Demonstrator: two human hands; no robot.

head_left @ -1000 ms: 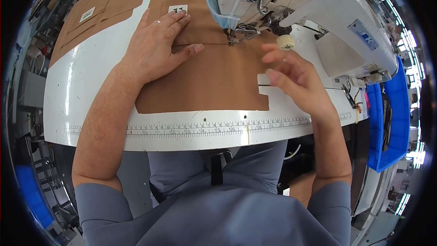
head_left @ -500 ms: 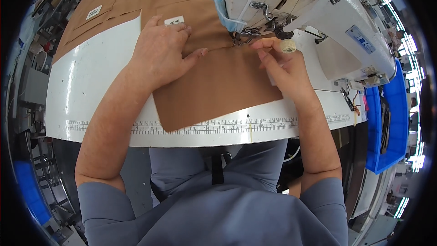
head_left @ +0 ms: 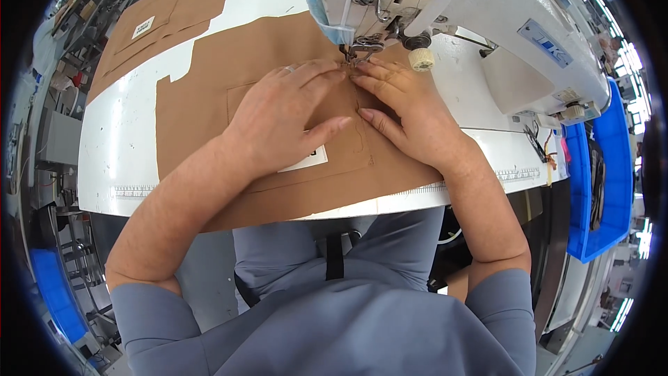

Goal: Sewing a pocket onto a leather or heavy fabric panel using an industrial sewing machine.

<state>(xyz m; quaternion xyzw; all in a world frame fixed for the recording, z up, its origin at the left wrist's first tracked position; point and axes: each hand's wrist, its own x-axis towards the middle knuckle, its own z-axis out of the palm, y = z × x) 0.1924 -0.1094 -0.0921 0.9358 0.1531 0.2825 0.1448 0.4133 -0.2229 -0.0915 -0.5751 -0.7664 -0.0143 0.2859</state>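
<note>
Under both your hands lies the brown cloth [head_left: 188,115], spread on the white table [head_left: 473,101], its near edge reaching past the table's rim below your left wrist. Your left hand [head_left: 282,115] rests on it palm down, fingers stretched forward and slightly parted, thumb well away from them; it presses on the cloth and has nothing gripped. You wear a ring [head_left: 290,68] on that hand. Just under its palm and thumb, a white label [head_left: 312,159] shows in part on the cloth.

Your right hand [head_left: 407,111] also lies palm down, fingers reaching forward and to the left, thumb spread toward your left hand; it too has no grip on anything, only contact with the cloth. The fingertips of both hands come near each other just below the presser foot [head_left: 355,56]; whether any finger touches it, you cannot tell.

Beyond your right hand stands the sewing machine [head_left: 480,14], with a cream knob [head_left: 422,60] just above your right knuckles. Farther to that hand's right are snips [head_left: 534,141] and, beyond the table, a blue bin [head_left: 581,226]. Well left of and beyond your left hand, another brown piece [head_left: 191,3] lies flat.
</note>
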